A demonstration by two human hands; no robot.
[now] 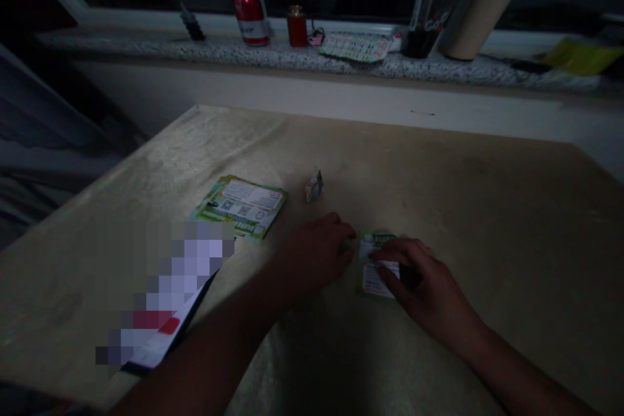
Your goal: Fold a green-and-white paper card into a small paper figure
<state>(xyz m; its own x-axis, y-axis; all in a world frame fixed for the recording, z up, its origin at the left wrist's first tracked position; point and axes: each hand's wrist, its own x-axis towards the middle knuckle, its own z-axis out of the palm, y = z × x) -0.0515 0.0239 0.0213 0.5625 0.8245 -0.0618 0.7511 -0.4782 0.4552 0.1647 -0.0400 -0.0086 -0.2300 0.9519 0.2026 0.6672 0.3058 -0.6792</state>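
A green-and-white printed leaflet [374,281] lies on the surface [487,195], partly hidden by the right hand's [424,279] fingers; the left hand [319,248] curls just beside it. In this dimness I cannot tell whether either grip is closed on anything. Beyond stands a small folded paper [314,187]; leftward, more leaflets [246,203] and a pixelated phone [182,299].

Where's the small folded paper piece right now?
In the head view, the small folded paper piece is at the centre, on the table, just beyond the left hand and right of the green printed sheets.
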